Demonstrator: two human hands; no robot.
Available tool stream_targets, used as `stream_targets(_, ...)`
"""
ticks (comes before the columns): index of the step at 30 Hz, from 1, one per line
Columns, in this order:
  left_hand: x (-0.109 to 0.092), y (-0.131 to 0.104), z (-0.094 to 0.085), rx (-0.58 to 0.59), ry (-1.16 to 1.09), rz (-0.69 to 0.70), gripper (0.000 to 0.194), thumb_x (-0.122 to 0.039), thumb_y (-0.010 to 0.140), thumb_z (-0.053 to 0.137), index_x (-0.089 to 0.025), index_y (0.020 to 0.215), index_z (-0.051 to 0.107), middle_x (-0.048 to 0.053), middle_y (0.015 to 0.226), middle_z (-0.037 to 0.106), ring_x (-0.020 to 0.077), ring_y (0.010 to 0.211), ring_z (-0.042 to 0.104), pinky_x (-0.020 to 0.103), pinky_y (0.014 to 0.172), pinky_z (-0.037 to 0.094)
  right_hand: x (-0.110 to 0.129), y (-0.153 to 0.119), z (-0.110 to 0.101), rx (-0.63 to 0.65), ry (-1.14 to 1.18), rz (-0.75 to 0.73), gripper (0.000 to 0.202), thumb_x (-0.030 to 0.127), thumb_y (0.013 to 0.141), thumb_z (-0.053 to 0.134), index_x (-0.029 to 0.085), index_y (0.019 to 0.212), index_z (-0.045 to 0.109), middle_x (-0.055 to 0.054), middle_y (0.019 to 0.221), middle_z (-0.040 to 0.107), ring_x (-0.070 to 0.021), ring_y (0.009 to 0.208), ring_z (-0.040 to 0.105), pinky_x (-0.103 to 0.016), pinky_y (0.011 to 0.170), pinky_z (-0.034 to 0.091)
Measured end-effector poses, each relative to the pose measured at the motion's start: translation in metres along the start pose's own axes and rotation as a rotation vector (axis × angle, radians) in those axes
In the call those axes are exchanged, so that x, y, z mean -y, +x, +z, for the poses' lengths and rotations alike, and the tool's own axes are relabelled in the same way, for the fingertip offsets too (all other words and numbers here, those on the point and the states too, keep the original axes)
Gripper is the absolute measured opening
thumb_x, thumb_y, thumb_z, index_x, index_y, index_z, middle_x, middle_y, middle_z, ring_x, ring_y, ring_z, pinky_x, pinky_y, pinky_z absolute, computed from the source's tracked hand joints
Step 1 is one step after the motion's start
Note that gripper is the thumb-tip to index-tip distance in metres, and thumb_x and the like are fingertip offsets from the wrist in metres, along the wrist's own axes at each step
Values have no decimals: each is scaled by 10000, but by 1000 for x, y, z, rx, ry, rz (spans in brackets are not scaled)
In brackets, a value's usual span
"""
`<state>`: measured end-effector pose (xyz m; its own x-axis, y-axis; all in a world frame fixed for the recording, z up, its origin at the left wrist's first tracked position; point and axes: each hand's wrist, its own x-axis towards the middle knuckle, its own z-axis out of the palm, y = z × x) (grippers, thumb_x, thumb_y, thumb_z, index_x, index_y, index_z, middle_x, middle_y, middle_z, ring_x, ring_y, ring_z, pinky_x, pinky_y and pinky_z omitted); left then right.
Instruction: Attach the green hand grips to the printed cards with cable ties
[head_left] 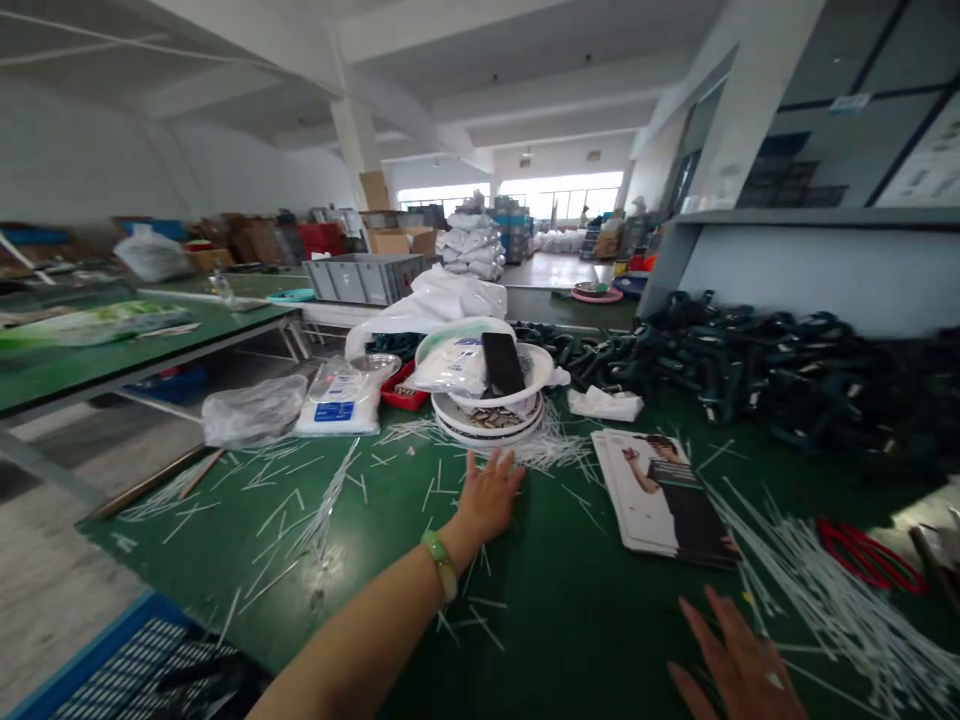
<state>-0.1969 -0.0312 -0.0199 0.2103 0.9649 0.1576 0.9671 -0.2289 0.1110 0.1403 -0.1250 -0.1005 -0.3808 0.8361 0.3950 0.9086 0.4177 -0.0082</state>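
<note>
R hand point(739, 665) nearest, over grn tbl point(585, 590), fingers spread, nothing held, nr wht strips point(847, 600) & booklets point(667, 495); L hand point(487, 497) farther, fingers apart, also empty, just short of stacked wht bowls point(487, 437) w/ blk phone point(502, 365) atop

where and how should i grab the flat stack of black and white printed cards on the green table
Probably best by the near edge of the stack, coming low from your side with the right hand, thumb uppermost: it lies flat, that edge faces you, and thin white strips lie along its right side.
</note>
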Motion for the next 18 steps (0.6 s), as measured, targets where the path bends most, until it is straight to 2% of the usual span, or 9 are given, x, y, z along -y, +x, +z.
stream_targets(2, -2, -3, -5, -89, 19, -63, 455, -166, 879, 341, -265, 1314, 432, 54, 1456, 327, 281, 1357, 225, 626, 1074, 56, -2, 0, -2, 11, -41, 16, 631, 535, 831, 401, 154, 1334, 425, -190, 1396, 380, -364, 1274, 350, -614, 951, 348)
stream_targets(4, -27, -6, -4, -128, -33, 26, 432, -256, 896, 354, -262, 1325, 411, 31, 1464, 313, 256, 1363, 215, 575, 1098, 113, 3, 2, -5, 94, -38, -15, 668, 579, 824, 402, 140, 1326, 444, -194, 1392, 381, -363, 1284, 330, -621, 973, 311)
stream_targets(7, -81, -4, 10, -58, -131, 241, 481, -394, 895, 368, -266, 1358, 352, 18, 1480, 276, 233, 1365, 216, 518, 1104, 188, 29, 18, -17, 280, 61, -120, 742, 636, 817, 370, 119, 1348, 415, -217, 1407, 328, -376, 1305, 279, -639, 988, 265)
stream_targets(8, -96, 1, 18, -25, -146, 265, 497, -416, 899, 348, -256, 1369, 332, 23, 1484, 265, 233, 1365, 215, 518, 1101, 197, 39, 26, -22, 341, 111, -159, 800, 674, 794, 371, 107, 1357, 397, -234, 1407, 314, -388, 1309, 261, -650, 987, 250)
stream_targets(10, -117, 16, 33, 40, -141, 213, 527, -431, 912, 293, -208, 1389, 298, 54, 1479, 272, 244, 1361, 225, 541, 1085, 210, 53, 44, -31, 430, 184, -169, 838, 696, 777, 379, 116, 1382, 350, -240, 1423, 271, -389, 1326, 210, -675, 1002, 171)
stream_targets(13, -118, 44, 48, 99, -85, 98, 589, -477, 912, 243, -151, 1402, 266, 87, 1469, 286, 258, 1359, 226, 564, 1074, 202, 47, 54, -42, 469, 230, -85, 778, 658, 812, 369, 183, 1418, 264, -213, 1463, 163, -387, 1344, 129, -710, 986, 75)
stream_targets(16, -99, 64, 50, 92, -21, 37, 565, -498, 904, 253, -197, 1376, 331, 65, 1464, 301, 257, 1356, 237, 572, 1070, 191, 14, 36, -48, 445, 236, -44, 731, 645, 823, 365, 234, 1418, 260, -186, 1472, 167, -391, 1344, 130, -717, 974, 90)
stream_targets(18, -90, 68, 46, 51, 7, -39, 513, -423, 918, 255, -179, 1355, 368, 100, 1459, 306, 291, 1348, 247, 620, 1048, 172, -13, 19, -52, 387, 215, -68, 670, 606, 848, 357, 256, 1414, 272, -155, 1473, 213, -367, 1343, 176, -685, 991, 146)
